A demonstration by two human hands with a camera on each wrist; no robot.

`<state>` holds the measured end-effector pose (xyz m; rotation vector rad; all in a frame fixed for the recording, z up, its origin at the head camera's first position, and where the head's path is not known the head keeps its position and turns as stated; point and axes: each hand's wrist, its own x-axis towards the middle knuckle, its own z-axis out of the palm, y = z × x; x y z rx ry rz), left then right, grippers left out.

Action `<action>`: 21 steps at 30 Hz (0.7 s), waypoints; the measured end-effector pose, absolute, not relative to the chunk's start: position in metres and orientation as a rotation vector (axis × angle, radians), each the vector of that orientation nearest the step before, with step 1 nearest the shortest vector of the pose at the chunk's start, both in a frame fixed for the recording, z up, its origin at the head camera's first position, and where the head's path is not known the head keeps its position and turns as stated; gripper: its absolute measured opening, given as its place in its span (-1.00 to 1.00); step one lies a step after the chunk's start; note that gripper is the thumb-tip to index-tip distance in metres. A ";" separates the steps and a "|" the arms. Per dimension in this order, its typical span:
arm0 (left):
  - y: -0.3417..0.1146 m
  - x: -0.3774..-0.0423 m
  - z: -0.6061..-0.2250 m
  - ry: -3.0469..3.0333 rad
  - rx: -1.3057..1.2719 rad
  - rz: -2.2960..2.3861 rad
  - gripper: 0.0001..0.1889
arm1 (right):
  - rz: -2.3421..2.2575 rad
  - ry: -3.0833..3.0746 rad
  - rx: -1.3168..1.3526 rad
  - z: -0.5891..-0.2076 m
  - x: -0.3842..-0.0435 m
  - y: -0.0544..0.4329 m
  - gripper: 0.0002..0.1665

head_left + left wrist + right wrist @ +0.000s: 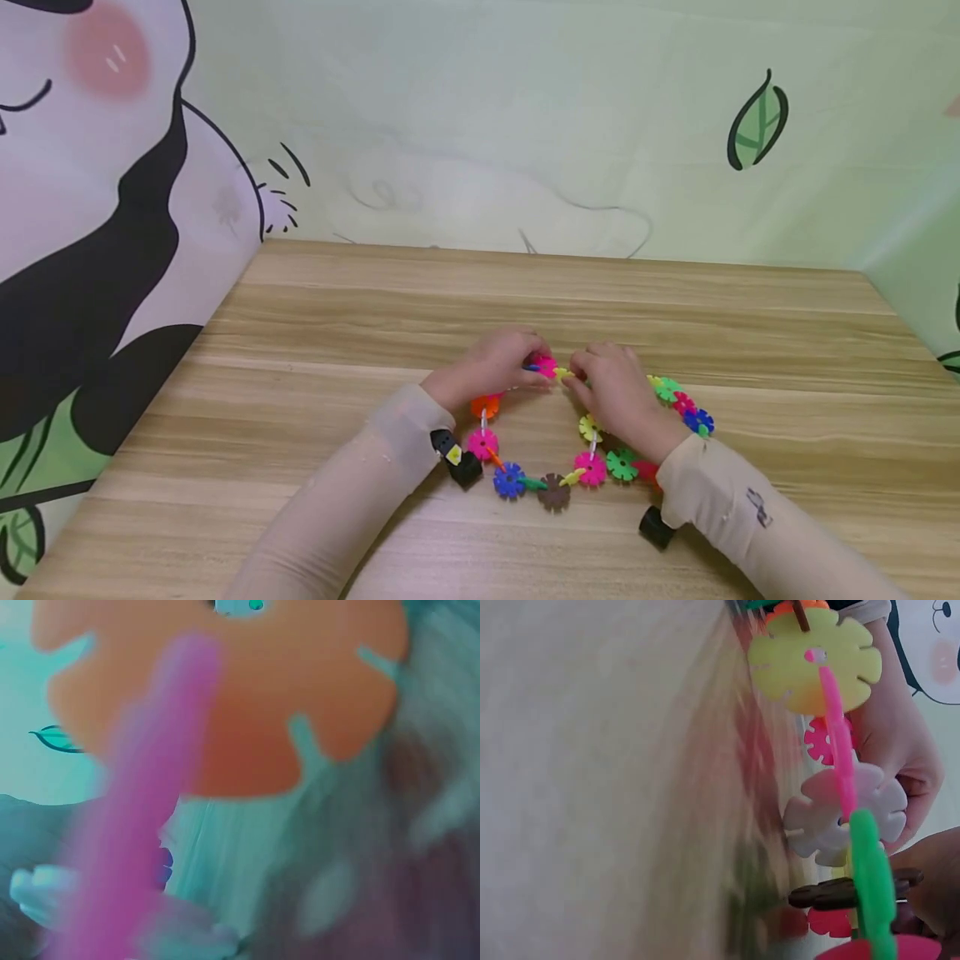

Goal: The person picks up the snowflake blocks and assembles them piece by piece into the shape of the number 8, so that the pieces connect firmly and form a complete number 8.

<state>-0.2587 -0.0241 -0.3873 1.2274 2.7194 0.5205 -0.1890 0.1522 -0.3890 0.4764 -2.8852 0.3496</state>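
A chain of colourful notched plastic discs, linked edge to edge, lies in a ring on the table. My left hand pinches the ring's far side, at a pink disc beside a blue one. Just right of it, my right hand pinches the chain by a yellow disc; its fingers partly hide the pieces there. Near the left wrist are an orange disc and a blurred pink disc. The right wrist view shows a yellow disc, a white disc and a green disc linked together.
More of the chain runs right, past my right wrist, with a dark blue disc at its outer bend. A brown disc lies at the ring's near side. The wooden table meets a printed backdrop at its far edge.
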 end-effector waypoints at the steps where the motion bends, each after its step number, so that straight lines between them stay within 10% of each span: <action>1: -0.024 -0.258 -0.387 2.723 1.231 0.511 -0.64 | 0.358 -2.888 0.478 -0.389 -0.189 0.152 -0.84; 21: -0.025 -0.256 -0.387 2.769 1.189 0.380 -0.65 | 0.508 -2.973 0.409 -0.374 -0.185 0.157 -0.66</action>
